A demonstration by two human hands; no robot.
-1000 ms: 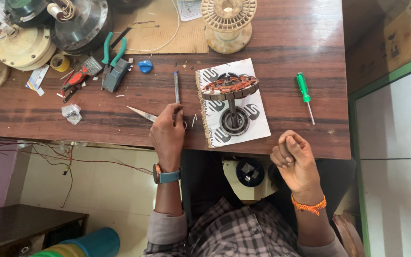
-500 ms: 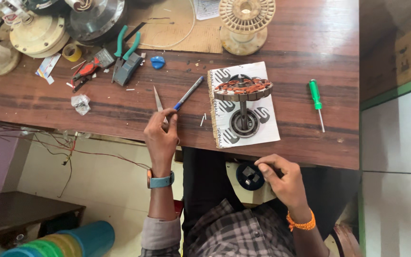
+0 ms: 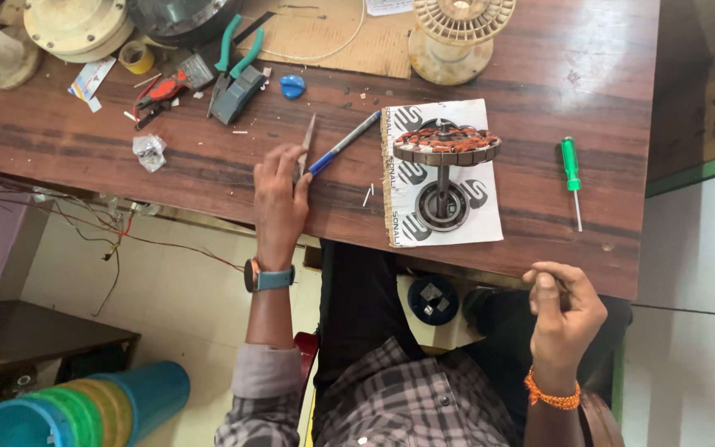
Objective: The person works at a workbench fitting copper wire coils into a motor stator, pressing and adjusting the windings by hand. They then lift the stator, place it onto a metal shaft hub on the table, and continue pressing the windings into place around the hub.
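My left hand point(image 3: 279, 197) rests on the wooden table point(image 3: 208, 161), its fingers closed over the near ends of a thin metal blade point(image 3: 307, 141) and a blue-handled tool point(image 3: 347, 141). To the right, a wound stator with copper coils point(image 3: 447, 144) stands on its shaft and bearing point(image 3: 442, 205) on a white booklet point(image 3: 480, 211). My right hand point(image 3: 563, 310) hovers below the table's front edge, fingertips pinched together; whether they hold something small is hidden. A green screwdriver point(image 3: 571, 168) lies right of the booklet.
Green pliers point(image 3: 237, 51), red cutters point(image 3: 159, 89), a blue cap point(image 3: 292, 85), a yellow tape roll point(image 3: 136, 58) and round housings point(image 3: 76, 25) crowd the far left. A cream spool point(image 3: 461, 33) stands at the back. A black round part point(image 3: 434, 300) sits under the table, coloured buckets point(image 3: 68, 410) below left.
My left hand has lowered the blade and blue tool onto the table. My right hand has come up from the black round part under the table and moved right, fingers pinched.
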